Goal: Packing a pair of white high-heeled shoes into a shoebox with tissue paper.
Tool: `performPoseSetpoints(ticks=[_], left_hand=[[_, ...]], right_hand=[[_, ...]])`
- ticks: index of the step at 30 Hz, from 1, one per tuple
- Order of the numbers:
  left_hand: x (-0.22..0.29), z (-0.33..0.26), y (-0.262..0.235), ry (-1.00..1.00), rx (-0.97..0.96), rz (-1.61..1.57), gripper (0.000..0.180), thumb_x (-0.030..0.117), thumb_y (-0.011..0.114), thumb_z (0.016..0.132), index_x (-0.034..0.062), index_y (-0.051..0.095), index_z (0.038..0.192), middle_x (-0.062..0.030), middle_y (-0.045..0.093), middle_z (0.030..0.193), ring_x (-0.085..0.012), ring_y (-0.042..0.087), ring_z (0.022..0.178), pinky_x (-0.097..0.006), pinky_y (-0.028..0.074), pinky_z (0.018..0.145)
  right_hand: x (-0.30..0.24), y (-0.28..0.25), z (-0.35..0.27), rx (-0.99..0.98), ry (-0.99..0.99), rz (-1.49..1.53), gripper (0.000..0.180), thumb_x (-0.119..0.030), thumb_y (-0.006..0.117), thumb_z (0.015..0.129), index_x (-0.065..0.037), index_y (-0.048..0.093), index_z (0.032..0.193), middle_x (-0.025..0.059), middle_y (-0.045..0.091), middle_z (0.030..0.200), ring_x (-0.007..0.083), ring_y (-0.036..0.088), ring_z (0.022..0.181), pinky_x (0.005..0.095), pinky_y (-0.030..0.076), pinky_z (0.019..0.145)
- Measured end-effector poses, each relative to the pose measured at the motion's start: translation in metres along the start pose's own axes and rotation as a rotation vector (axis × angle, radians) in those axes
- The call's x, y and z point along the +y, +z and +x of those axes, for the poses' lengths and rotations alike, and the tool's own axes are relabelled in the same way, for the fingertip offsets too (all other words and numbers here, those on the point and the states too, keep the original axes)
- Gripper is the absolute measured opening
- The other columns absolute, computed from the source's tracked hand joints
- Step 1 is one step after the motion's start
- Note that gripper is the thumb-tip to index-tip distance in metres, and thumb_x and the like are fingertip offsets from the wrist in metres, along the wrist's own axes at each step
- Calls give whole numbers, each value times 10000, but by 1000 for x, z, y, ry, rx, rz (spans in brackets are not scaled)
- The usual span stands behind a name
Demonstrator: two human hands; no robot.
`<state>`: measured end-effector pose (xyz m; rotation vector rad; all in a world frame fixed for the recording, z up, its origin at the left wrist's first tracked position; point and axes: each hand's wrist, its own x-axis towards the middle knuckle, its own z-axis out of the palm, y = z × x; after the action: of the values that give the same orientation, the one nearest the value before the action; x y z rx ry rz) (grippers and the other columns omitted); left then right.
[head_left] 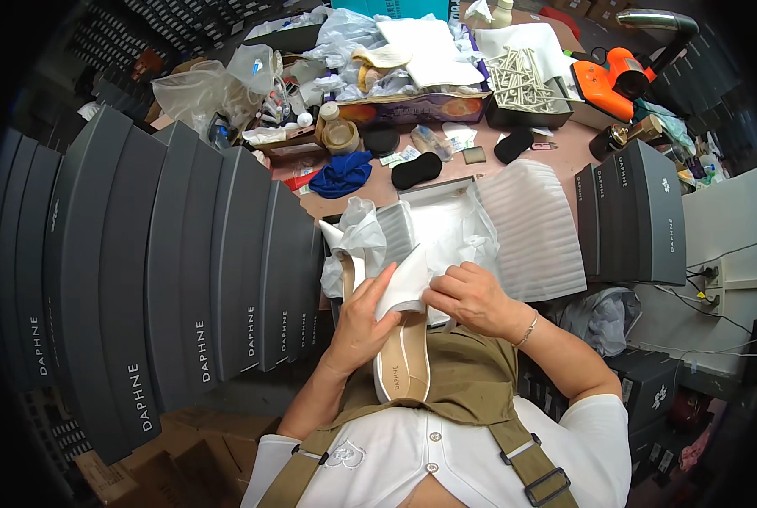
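Left hand (361, 326) clamped on the forepart of a white pointed shoe (405, 273), toe pointing far, heel end near the khaki overalls (472, 360); open box (434, 187) just beyond. Right hand (470, 296) has fingers curled against the shoe's right edge (cannot tell what they pinch). Best practice, likely: left grip steady but light, right fingertips working gently, no creasing or smudging.

White shoe (402, 276) in left grip (358, 328), right grip (475, 301) against it
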<state>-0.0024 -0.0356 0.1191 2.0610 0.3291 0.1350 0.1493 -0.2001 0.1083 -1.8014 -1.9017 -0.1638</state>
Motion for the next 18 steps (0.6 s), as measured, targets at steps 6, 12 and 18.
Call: performPoseSetpoints(ticks=[6,12,18], left_hand=[[4,3,3,37,-10,-5,645,32,638,745,3,453,1362,-206,583,1103,-343,597,1000,-367,471,867],[5,7,3,15,-17,-16,653,25,642,741,-7,446,1364,-201,582,1117,-340,597,1007,-365,469,880],[2,4,3,29,-13,-2,654,4,638,739,7,450,1366,-198,583,1102,-345,600,987,-365,474,863]], right_hand=[[-8,5,13,78,27,-13,234,-189,603,733,-112,611,954,-12,529,840,138,503,709,280,395,617],[-8,0,13,105,24,-42,231,-189,601,729,-121,608,949,-18,523,831,133,502,722,275,380,616],[-5,-6,0,-58,40,-46,245,-194,589,731,-108,600,960,-16,507,826,139,496,726,278,376,620]])
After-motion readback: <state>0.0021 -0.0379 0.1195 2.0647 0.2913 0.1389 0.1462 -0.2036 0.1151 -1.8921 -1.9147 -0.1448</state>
